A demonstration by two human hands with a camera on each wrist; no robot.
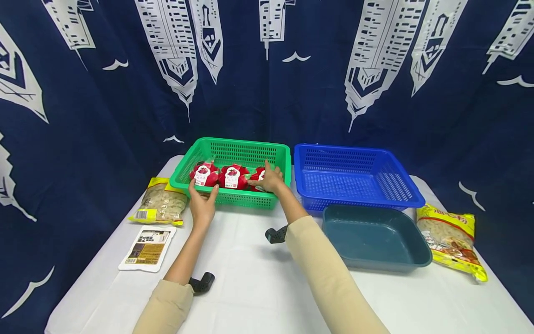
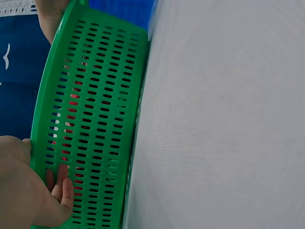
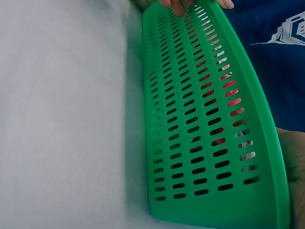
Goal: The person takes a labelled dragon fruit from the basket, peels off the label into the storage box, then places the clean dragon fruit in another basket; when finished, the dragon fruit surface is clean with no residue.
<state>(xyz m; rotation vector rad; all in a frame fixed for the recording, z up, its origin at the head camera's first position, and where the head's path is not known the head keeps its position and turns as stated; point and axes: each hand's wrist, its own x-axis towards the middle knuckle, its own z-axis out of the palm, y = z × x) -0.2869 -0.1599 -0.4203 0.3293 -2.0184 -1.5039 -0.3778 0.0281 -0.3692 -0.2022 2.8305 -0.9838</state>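
While the left hand (image 1: 202, 209) holds the green basket (image 1: 246, 199) by its front rim, probably steadying it, the right hand (image 1: 273, 179) covers the rightmost of 3 red fruits (image 1: 232, 180) inside; I cannot tell its grip. That basket sits near the counter's (image 1: 246, 278) far edge, hemmed at right by a blue basket (image 1: 333, 182) behind a teal tray (image 1: 375, 239); yellow bags (image 1: 163, 202) line the side edges.

I work in what looks like a makeshift recording space: a navy fabric curtain with upside-down white building prints (image 1: 250, 102) spans ten to two o'clock beyond a white-covered table (image 1: 242, 278).
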